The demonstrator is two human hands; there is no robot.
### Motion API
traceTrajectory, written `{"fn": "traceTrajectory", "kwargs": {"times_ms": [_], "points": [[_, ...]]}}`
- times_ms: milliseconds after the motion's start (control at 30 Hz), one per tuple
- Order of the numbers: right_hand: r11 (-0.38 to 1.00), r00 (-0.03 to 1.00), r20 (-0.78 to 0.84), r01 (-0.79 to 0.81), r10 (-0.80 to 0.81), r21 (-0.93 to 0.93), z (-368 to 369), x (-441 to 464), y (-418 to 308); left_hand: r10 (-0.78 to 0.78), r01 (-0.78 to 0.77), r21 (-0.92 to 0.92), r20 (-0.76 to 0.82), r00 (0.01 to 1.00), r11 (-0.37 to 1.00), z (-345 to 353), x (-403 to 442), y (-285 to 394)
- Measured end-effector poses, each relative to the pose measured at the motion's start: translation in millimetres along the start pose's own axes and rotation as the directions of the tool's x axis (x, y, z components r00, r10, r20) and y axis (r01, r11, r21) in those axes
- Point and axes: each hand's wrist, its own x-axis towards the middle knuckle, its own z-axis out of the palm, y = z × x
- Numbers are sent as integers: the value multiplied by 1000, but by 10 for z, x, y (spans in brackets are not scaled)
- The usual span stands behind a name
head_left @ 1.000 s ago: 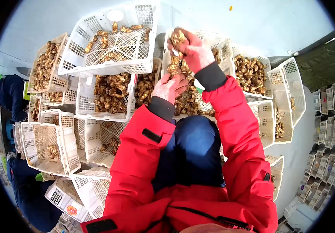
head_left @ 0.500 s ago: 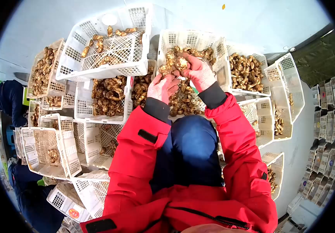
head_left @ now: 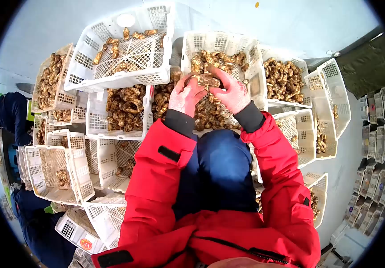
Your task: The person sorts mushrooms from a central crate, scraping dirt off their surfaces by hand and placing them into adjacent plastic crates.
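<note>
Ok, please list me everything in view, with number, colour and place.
crates: over a dozen, white, all around
oval patch: one, white, upper-left crate
label: one, red, lower-left crate
held mushroom-like piece: one, brown, above centre crate
other pieces: uncountable, golden-brown, inside many crates
scrap: one, orange-yellow, top edge
floor: one, blue-grey, around crates
sheet: one, dark green, upper right
stacked containers: many, pale, far right
co-workers' clothing: count unclear, dark blue, left edge
trousers: one pair, navy, centre
jacket: one, red, bottom centre
left hand: one, black-cuffed, gripping piece
right hand: one, black-cuffed, gripping piece
</note>
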Motion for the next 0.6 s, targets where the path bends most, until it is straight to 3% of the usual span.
{"fn": "traceTrajectory", "kwargs": {"times_ms": [33,133,167,267,433,600], "points": [[988,998,48,-44,37,149,-29,-5,5,12,-11,-5,54,998,1000,22,-18,21],[995,998,59,-33,28,95,-41,-13,-23,39,-46,57,109,993,997,45,-20,36],[999,999,34,23,-24,49,-60,-20,-55,46,-60,167,90,995,984,60,-43,40],[983,1000,-1,-28,29,181,-41,-55,-20,73,-101,287,109,991,953,10,-4,-16],[1000,1000,3,-25,25,3,-113,-48,-160,89,-120,256,131,987,959,52,-17,-9],[997,999,-16,-38,39,65,-86,-63,-86,89,-123,312,120,989,942,71,-24,11]]}}
